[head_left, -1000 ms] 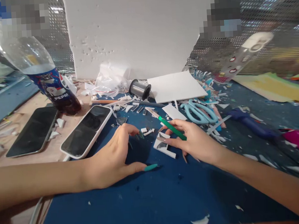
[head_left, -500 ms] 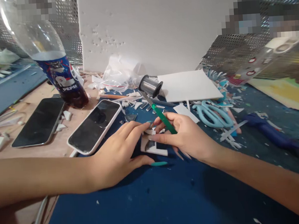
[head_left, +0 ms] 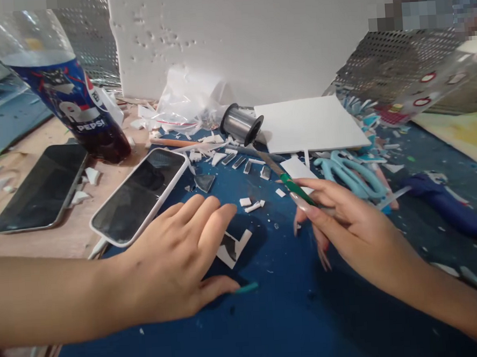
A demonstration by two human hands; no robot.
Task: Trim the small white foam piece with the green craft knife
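Note:
My left hand (head_left: 178, 257) lies flat on the blue cutting mat (head_left: 247, 318), fingers stretched out, fingertips pressing a small white foam piece (head_left: 233, 246) with a dark cut-out. My right hand (head_left: 346, 226) is closed around a green-handled craft knife (head_left: 291, 183), whose blade points up and left, away from the foam piece. The right hand hovers to the right of the piece, apart from it.
A white-cased phone (head_left: 140, 195) and a dark phone (head_left: 41, 188) lie at left, beside a Pepsi bottle (head_left: 72, 108). Behind are a wire spool (head_left: 241, 125), a white foam sheet (head_left: 310, 124), a big foam block (head_left: 230, 39), light-blue scissors (head_left: 349, 171) and several scraps.
My left hand slid onto the foam piece and pulled it left. The right hand let go of the piece and drew back to the right with the knife.

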